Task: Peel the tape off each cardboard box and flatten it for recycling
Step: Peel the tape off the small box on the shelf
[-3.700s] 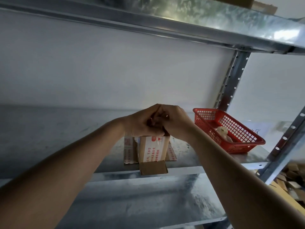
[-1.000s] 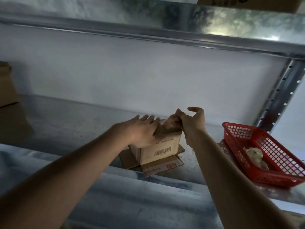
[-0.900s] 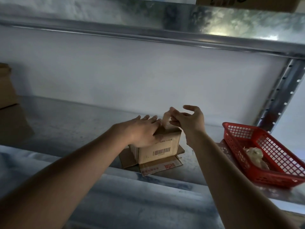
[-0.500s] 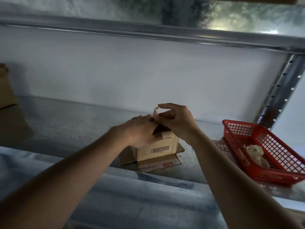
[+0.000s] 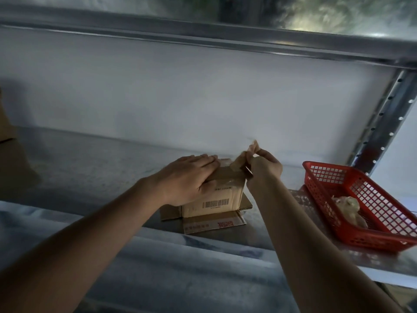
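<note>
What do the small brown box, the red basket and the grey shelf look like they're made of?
The small brown box looks like matte corrugated cardboard: folded-out flaps and a printed barcode. The red basket is probably moulded plastic, judging by its even colour and lattice walls. The grey shelf appears to be galvanised sheet steel, with a mottled dull sheen and a perforated upright post.
</note>
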A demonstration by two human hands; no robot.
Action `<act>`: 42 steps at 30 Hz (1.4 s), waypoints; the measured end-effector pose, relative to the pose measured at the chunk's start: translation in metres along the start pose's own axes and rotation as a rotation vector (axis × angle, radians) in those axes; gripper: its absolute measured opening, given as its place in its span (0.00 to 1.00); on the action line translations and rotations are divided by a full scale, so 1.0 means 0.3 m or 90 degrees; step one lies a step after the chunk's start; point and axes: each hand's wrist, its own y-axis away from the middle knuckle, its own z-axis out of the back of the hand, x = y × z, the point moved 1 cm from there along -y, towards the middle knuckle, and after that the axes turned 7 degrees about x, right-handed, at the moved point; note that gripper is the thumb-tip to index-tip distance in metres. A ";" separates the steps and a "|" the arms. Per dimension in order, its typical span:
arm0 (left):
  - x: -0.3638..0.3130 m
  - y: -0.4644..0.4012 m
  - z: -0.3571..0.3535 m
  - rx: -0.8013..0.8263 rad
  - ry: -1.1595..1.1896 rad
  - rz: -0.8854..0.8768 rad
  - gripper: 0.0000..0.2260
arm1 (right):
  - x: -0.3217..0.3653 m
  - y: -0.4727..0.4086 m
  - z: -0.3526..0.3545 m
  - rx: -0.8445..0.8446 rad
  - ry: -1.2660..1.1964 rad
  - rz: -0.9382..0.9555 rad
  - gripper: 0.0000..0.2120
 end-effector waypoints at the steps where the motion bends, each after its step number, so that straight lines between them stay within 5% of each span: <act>1: 0.003 0.001 -0.002 0.002 0.003 -0.003 0.30 | 0.003 -0.011 0.003 -0.034 -0.024 0.003 0.06; 5: 0.010 -0.006 -0.001 0.020 0.021 -0.006 0.31 | 0.030 -0.061 0.039 -0.066 0.070 0.134 0.11; 11: 0.018 -0.037 0.043 0.074 0.094 0.005 0.29 | 0.057 -0.072 0.102 0.228 0.773 0.671 0.20; 15: -0.017 -0.067 0.086 0.095 0.140 0.032 0.27 | 0.098 -0.063 0.122 0.401 0.904 0.463 0.16; 21: -0.059 -0.101 0.053 0.008 0.084 0.030 0.19 | 0.103 -0.047 0.124 0.343 0.712 0.168 0.12; 25: -0.046 -0.095 0.029 -0.028 0.089 0.012 0.19 | 0.086 -0.051 0.136 0.319 0.656 0.186 0.03; 29: -0.031 -0.087 0.021 -0.058 0.130 -0.011 0.20 | 0.075 -0.051 0.124 0.279 0.656 0.236 0.06; 42: 0.012 -0.115 0.028 0.080 0.141 -0.040 0.25 | 0.118 -0.075 0.154 0.395 0.640 0.225 0.07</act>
